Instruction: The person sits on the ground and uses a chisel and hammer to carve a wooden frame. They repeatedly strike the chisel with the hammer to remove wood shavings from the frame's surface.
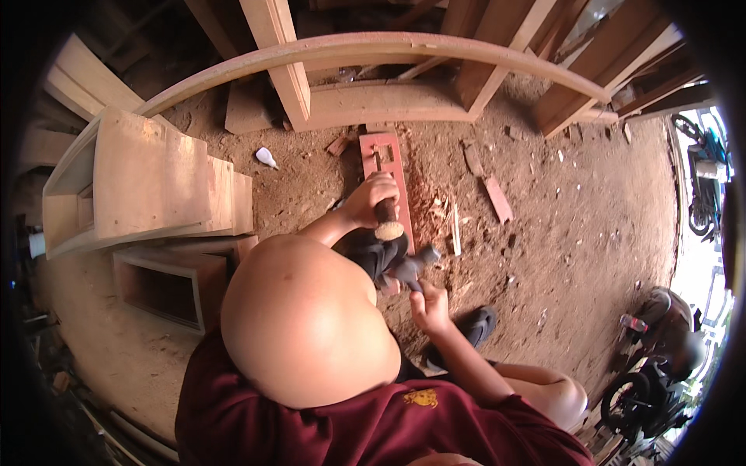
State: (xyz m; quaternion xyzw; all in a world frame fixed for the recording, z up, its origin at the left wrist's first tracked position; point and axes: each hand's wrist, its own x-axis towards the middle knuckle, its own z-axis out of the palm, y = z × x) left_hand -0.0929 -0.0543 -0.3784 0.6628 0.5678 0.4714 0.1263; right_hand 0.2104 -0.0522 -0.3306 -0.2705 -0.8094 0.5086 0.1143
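Chisel (pixel 378 169) stands on the reddish wooden board (pixel 386 186) lying on the dirt floor (pixel 575 225), gripped by the left hand (pixel 371 198); nearer the body, the right hand (pixel 430 308) clasps a hammer (pixel 412 268).

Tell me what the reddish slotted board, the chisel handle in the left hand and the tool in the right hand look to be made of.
Reddish slotted board: wood, bare and unvarnished, with fresh chips lying beside it. Chisel handle, gripped by the left hand: apparently wood, its pale butt end frayed as if from blows. Hammer in the right hand: dark grey head, probably metal; too blurred to be sure.
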